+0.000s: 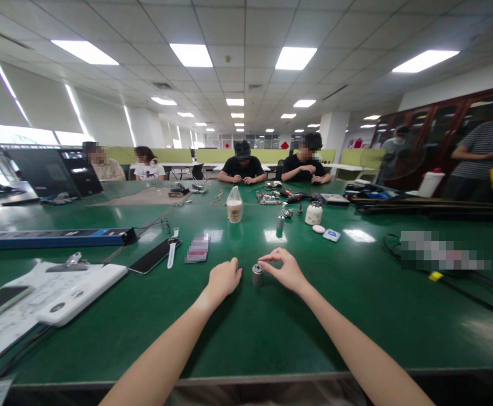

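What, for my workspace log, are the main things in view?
Flat table: 1, green, foreground
Short metallic cylinder: 1, grey, between hands
Taller metallic cylinder: 1, grey, beyond it
Round jar: 1, whitish, further right
Plastic-bagged cup: 1, white, mid-table
Flat rectangular phones: 2, black-faced, left
Strapped watch: 1, white, at one phone
Long bar: 1, blue, left
Other people: at least 6, varied clothing, background
Left hand: 1, bare, beside short cylinder
Right hand: 1, bare, by its top
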Tool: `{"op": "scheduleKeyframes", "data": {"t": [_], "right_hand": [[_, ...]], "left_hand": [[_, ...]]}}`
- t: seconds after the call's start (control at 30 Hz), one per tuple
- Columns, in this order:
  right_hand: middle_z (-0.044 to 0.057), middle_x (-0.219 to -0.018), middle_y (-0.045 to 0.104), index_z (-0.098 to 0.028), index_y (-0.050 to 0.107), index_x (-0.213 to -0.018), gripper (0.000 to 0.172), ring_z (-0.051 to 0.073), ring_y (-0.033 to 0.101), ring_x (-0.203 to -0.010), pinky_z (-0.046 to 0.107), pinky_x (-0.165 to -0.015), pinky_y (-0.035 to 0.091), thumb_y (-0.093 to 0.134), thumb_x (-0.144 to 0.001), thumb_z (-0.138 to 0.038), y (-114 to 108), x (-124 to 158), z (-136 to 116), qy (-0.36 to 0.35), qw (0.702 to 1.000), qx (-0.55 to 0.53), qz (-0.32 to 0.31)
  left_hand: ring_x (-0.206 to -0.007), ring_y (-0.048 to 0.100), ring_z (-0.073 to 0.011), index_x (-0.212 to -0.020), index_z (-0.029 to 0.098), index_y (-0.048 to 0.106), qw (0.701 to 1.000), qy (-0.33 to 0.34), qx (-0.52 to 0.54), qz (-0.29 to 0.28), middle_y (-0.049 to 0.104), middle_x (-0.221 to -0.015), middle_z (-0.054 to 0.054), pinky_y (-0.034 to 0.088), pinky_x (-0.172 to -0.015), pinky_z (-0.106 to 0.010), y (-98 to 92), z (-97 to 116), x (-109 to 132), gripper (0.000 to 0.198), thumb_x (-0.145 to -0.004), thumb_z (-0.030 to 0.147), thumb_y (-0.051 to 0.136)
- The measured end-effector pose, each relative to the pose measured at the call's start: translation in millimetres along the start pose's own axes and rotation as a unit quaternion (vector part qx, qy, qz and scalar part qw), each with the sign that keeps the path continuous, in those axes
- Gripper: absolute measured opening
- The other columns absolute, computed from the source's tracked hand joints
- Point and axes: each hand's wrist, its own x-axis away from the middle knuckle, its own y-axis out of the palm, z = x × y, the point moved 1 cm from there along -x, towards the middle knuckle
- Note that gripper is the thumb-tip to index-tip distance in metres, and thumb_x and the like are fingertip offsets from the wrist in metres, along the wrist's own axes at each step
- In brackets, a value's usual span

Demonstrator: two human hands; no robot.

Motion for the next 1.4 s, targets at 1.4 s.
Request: {"op": "scheduleKeyframes", "data": {"t": [1.4], "right_hand": [[0.003, -0.099, 0.057, -0.043, 0.073, -0.094, 0.024, 0.025, 0.045, -0.103, 0.042, -0.089, 0.032, 0.071, -0.073, -0.054, 1, 5, 34, 0.079, 0.976, 0.155, -0.130]], "left_hand": [[-0.089, 0.067, -0.0246, -0.099, 0.019, 0.054, 1.000, 0.005, -0.008, 0.010, 0.070, -0.096, -0.011, 0.047, -0.071, -0.031, 4.2, -3, -3, 0.021, -0.093, 0.036, 0.041]]}}
